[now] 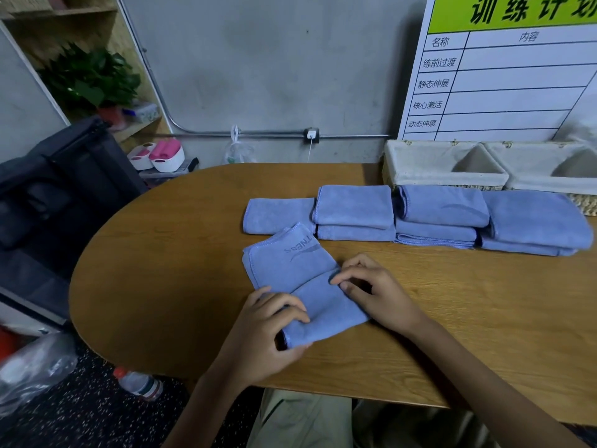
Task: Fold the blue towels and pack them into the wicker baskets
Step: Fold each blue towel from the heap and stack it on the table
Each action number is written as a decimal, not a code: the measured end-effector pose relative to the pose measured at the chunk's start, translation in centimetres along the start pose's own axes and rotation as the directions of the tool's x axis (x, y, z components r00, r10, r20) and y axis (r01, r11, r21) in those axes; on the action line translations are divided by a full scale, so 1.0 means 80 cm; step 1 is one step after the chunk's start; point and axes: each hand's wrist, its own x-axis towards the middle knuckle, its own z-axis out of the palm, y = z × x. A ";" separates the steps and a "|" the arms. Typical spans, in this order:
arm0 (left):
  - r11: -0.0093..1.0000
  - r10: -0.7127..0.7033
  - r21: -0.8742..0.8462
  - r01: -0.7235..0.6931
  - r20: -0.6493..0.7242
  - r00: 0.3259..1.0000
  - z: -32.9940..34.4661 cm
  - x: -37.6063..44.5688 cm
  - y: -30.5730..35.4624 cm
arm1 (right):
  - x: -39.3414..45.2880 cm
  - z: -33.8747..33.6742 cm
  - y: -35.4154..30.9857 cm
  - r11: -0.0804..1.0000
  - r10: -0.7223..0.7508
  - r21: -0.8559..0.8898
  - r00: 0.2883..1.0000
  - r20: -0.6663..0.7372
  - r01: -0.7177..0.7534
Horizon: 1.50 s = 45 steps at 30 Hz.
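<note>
Blue towel [300, 286] in work lies on the table [161, 286] before me, half folded. My left hand [261, 337] grips its near end; my right hand [378, 292] pinches the folded edge. I count seven folded towels [442, 205] in a row behind it: one single, three stacks of two. Both baskets [445, 164] look unfilled, so I judge folding nearly done, packing not begun.

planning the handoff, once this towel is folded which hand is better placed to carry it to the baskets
Probably the right hand: the wicker baskets stand at the table's far right, on that hand's side. The left hand would have to cross over the half-folded towel.
</note>
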 end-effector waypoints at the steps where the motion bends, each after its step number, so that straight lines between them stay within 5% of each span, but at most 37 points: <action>1: 1.000 -0.014 -0.023 0.014 -0.013 1.000 -0.001 0.000 0.000 | -0.001 -0.003 -0.001 1.000 0.004 0.024 1.000 0.022 -0.005; 9: 0.855 -0.356 -0.442 0.272 -0.118 0.927 -0.025 -0.001 0.010 | -0.014 -0.015 -0.015 0.989 -0.045 0.150 0.977 0.210 0.014; 14: 0.726 -0.522 -0.625 0.286 -0.230 0.821 -0.034 0.005 0.006 | -0.012 -0.007 -0.028 0.971 -0.050 0.237 0.962 0.269 -0.016; 18: 0.692 -0.598 -0.657 0.300 -0.289 0.747 -0.043 0.021 0.002 | 0.004 0.009 -0.046 0.955 0.041 0.289 0.993 0.109 -0.071; 24: 0.608 -0.774 -0.598 0.522 -0.302 0.556 -0.032 0.062 -0.027 | 0.059 0.038 -0.046 0.942 0.237 0.262 0.968 -0.086 -0.208; 28: 0.608 -0.784 -0.492 0.622 -0.251 0.568 -0.021 0.067 -0.043 | 0.078 0.052 -0.026 0.940 0.333 0.134 0.930 -0.155 -0.315; 36: 0.722 -0.691 -0.277 0.634 -0.259 0.675 -0.017 0.065 -0.065 | 0.069 0.059 -0.024 0.967 0.233 -0.050 0.946 -0.225 -0.250; 41: 0.854 -0.480 0.024 0.520 -0.353 0.803 -0.017 0.063 -0.051 | 0.067 0.059 -0.045 0.818 -0.031 -0.564 0.972 -0.233 -0.109; 43: 0.880 -0.455 0.050 0.472 -0.198 0.868 -0.008 0.068 -0.046 | 0.064 0.067 -0.051 0.810 -0.116 -0.587 0.976 -0.182 -0.013; 45: 0.850 -0.506 0.180 0.495 0.015 0.863 0.004 0.066 -0.046 | 0.058 0.079 -0.044 0.811 -0.060 -0.585 0.997 -0.045 0.022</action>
